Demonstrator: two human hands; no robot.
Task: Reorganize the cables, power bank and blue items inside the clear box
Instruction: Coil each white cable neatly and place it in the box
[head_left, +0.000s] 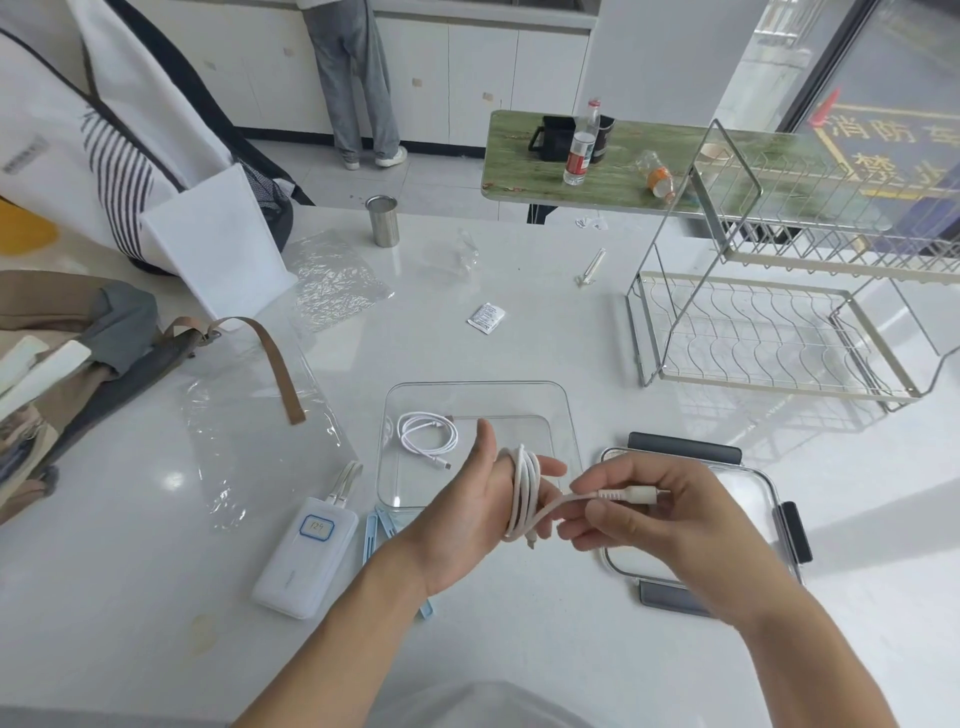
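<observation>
Your right hand (644, 512) has its fingers (597, 488) pinched on the plug end of a white cable (524, 491), while the fingers of your left hand (467, 499) lie straight and close together, acting as a spool with several turns of that cable wrapped round them, thumb raised clear. Both hands hover just above the near edge of the clear box (569, 415), which stands open on the white desk (519, 291). The cable looks thin, soft and light, so the loops will probably spring loose once they slide off; I would grip the whole bundle across its turns rather than by the plug, and keep the connector from being bent. 1 coiled cable (427, 439), also white with a small plug, already lies inside the box toward its far left corner. The power bank (306, 558), a white slab with a blue-framed label and a short attached lead, lies on the desk just left of the box; it seems rigid, smooth and the heaviest piece, best taken by its long sides. The blue items (375, 525), pale plastic strips partly hidden under your left forearm, lie between it and the box. The lid (763, 499) with dark latches rests just right of the box. Further out stand a wire rack (779, 332) and a metal cup (383, 221).
</observation>
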